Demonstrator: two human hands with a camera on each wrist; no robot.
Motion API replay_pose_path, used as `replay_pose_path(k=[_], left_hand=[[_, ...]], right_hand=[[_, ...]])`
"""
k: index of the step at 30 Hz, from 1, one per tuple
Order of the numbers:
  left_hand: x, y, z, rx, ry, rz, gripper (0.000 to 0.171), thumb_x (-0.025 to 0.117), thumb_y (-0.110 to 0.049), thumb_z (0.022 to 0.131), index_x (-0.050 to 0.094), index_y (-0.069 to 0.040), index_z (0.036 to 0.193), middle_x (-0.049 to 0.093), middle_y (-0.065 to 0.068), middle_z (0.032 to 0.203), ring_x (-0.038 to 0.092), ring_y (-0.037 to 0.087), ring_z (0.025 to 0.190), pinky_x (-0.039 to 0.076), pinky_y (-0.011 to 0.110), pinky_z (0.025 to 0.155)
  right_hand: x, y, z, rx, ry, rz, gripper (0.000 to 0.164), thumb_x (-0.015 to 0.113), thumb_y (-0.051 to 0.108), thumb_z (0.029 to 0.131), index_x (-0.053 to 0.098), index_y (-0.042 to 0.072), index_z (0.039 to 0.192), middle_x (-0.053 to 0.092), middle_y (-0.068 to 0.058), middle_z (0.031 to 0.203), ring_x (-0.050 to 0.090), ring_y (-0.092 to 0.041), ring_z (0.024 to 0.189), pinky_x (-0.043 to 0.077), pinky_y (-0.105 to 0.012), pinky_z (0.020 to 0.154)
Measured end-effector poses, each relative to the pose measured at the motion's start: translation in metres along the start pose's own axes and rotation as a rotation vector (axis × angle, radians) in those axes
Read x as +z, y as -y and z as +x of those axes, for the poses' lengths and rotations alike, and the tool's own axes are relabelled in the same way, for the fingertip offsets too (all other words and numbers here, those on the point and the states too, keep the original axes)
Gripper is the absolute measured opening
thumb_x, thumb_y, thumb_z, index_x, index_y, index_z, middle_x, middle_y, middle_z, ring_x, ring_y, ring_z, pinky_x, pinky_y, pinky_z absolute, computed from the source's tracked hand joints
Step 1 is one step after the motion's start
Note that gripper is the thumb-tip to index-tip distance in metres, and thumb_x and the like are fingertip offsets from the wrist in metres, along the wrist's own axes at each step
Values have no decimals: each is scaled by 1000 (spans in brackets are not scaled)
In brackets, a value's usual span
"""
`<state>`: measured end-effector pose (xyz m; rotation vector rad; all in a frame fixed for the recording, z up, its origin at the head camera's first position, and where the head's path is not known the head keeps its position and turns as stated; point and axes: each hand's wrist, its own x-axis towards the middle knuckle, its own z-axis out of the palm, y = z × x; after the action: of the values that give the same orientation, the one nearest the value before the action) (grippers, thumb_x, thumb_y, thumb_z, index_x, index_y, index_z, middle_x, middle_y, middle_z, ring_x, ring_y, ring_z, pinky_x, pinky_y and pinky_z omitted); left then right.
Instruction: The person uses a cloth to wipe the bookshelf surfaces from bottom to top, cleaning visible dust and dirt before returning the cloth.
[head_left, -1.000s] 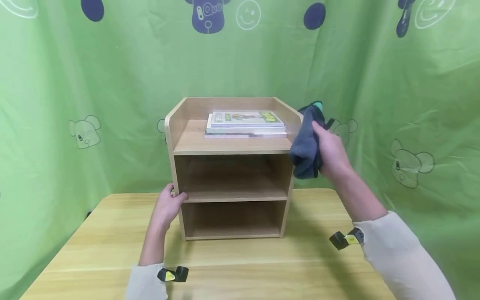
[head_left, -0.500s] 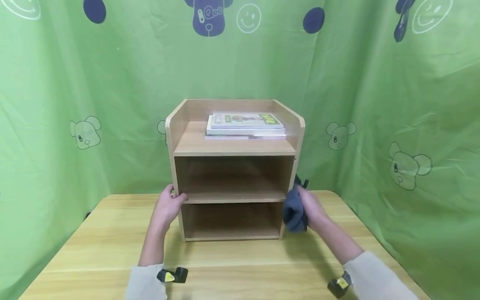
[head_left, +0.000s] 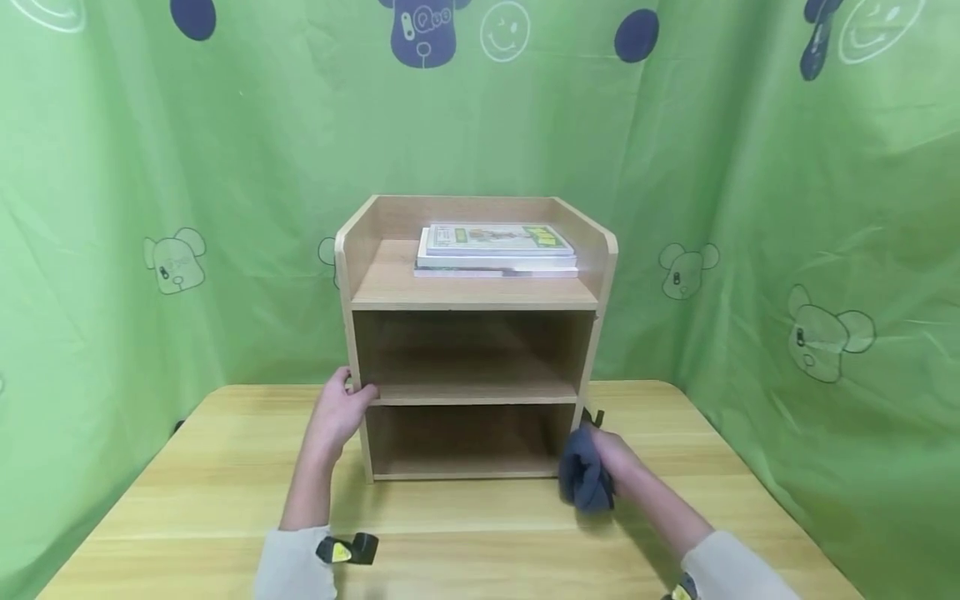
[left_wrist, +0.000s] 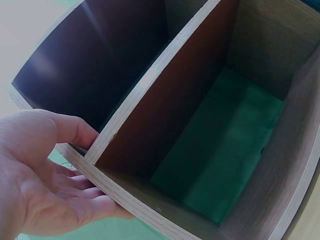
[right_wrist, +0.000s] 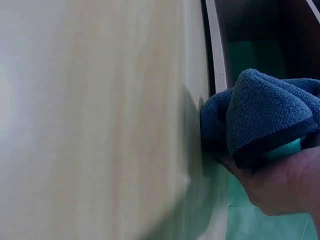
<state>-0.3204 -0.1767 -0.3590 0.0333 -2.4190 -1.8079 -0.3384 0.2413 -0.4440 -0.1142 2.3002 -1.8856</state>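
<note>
A light wooden shelf unit (head_left: 472, 293) with three levels stands upright on the table. My left hand (head_left: 337, 414) grips its left side panel at the height of the middle board. In the left wrist view, the thumb of this hand (left_wrist: 37, 170) lies inside, against the board (left_wrist: 150, 75), and the fingers lie along the panel's outer face. A bunched dark blue-grey cloth (head_left: 583, 473) with a dark edging is in my right hand (head_left: 617, 458), at the lower front corner of the right side panel. The right wrist view shows the cloth (right_wrist: 267, 112) against that edge, hiding most of the fingertips.
Several stacked books (head_left: 495, 250) lie on the top level. Below it, the two compartments have nothing in them. The wooden table (head_left: 465, 533) extends in front and to both sides. A green patterned curtain (head_left: 247, 167) hangs behind and around it.
My right hand has moved the cloth down the right side panel, from beside the top level to the bottom corner. The left hand keeps its grip in the same place.
</note>
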Motion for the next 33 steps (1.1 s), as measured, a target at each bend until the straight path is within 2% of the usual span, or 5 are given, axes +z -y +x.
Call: replay_pose_path(k=[4, 11, 17, 27, 33], left_hand=[[2, 0, 1, 5, 3, 0, 64, 58, -19, 95, 33, -2, 152, 45, 27, 150, 44, 45, 140, 36, 61, 115], [2, 1, 1, -1, 12, 1, 70, 57, -19, 96, 27, -2, 157, 39, 29, 155, 36, 48, 145, 30, 62, 118], [4, 1, 1, -15, 23, 13, 74, 58, -19, 96, 22, -1, 159, 35, 29, 158, 35, 48, 146, 30, 62, 118], [-1, -3, -1, -3, 20, 10, 74, 56, -20, 97, 21, -1, 159, 32, 29, 160, 32, 49, 147, 27, 64, 118], [-3, -3, -3, -3, 20, 7, 71, 56, -18, 98, 23, -1, 158, 33, 29, 159, 33, 49, 146, 28, 64, 118]], right_hand=[[-1, 1, -9, 7, 27, -31, 62, 32, 32, 109, 76, -5, 85, 75, -13, 75, 73, -27, 71, 60, -37, 72], [4, 2, -16, 77, -133, -39, 56, 42, 41, 106, 76, -1, 90, 75, -9, 81, 70, -23, 77, 56, -33, 76], [5, 22, -22, 128, -238, 10, 53, 45, 44, 105, 66, -3, 118, 69, -4, 101, 63, -16, 90, 51, -28, 82], [-11, 154, -24, 44, -261, 82, 73, 46, 66, 98, 48, 8, 141, 59, -1, 116, 58, -17, 104, 49, -32, 94], [-12, 233, -38, -62, -312, 191, 63, 48, 74, 92, 50, 25, 131, 54, 0, 123, 55, -18, 109, 49, -38, 95]])
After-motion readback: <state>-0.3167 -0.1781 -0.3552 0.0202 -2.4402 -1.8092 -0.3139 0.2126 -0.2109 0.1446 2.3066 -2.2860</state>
